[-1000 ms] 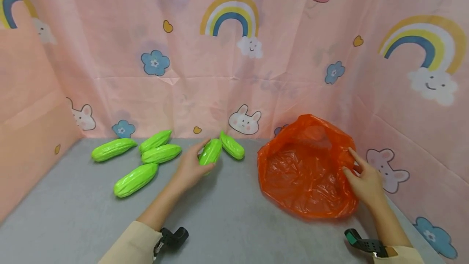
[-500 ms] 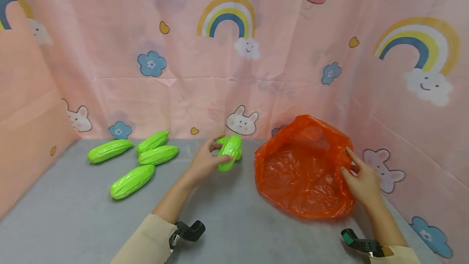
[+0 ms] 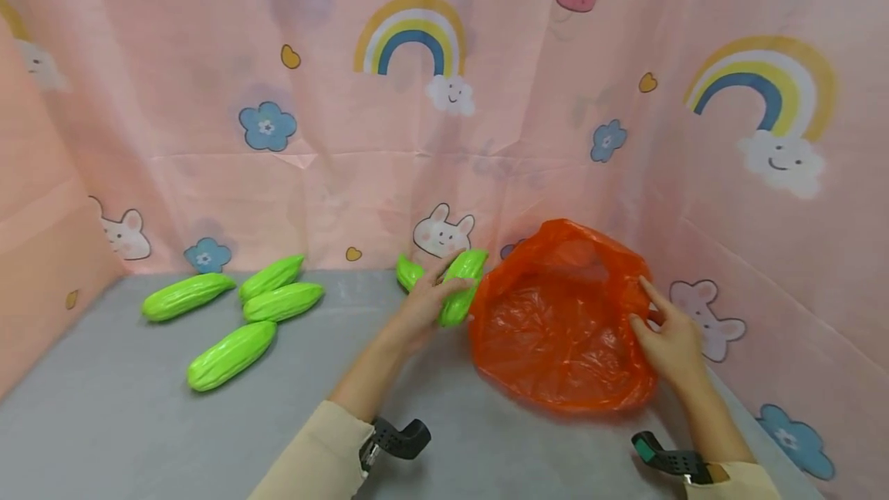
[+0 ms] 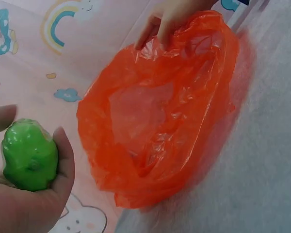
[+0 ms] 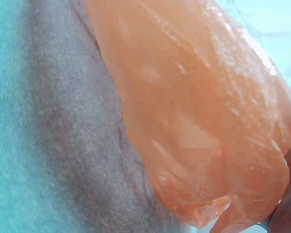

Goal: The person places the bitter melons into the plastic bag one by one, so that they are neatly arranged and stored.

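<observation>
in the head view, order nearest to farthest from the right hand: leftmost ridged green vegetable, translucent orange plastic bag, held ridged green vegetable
1. Translucent orange plastic bag: its right side is held by the right hand.
2. Held ridged green vegetable: in the left hand, by the bag's left side.
3. Leftmost ridged green vegetable: far left.

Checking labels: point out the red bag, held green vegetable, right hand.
Red bag (image 3: 556, 330), head view, crumpled inside.
Held green vegetable (image 4: 30, 156), left wrist view, end facing the camera.
Right hand (image 3: 672, 339), head view, back of the hand.
</observation>
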The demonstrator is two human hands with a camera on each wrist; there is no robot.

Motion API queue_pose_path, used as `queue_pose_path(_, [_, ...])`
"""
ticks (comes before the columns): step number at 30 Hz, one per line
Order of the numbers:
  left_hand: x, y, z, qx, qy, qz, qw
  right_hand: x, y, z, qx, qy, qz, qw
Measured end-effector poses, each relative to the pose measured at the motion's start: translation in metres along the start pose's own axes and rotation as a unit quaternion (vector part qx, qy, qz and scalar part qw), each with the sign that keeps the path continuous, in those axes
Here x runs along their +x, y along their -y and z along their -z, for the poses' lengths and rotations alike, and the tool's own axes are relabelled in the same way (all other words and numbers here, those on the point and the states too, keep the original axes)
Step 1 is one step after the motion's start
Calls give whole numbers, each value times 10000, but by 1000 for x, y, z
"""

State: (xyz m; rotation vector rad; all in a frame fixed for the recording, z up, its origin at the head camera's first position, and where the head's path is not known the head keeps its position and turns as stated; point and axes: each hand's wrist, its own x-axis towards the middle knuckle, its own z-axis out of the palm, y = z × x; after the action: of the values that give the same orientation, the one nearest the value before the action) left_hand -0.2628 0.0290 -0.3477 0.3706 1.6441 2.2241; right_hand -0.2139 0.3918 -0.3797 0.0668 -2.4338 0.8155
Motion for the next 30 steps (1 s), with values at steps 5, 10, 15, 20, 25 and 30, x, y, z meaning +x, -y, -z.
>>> queue_pose_path(5, [8, 6, -12, 592, -85, -172, 9981, 0, 1, -1, 67, 65, -8, 10000])
queue_pose_path(10, [17, 15, -21, 1015, -279, -413, 9936, -1, -1, 0, 132, 34, -24, 9999])
queue_pose_path(15, [26, 21, -33, 1708, -508, -1069, 9782, -1, -2, 2, 107, 28, 1, 9999])
queue_pose_path(20, [30, 14, -41, 2079, -1043, -1539, 9603, 1, -1, 2, 147, 52, 7, 9999])
queue_pose_path(25, [35, 15, -44, 2177, -1132, -1728, 9539, 0, -2, 2, 208, 91, -71, 9997])
queue_pose_path(30, [38, 20, -48, 2324, -870, -1689, 9539, 0, -5, 3, 214, 96, -168, 9996])
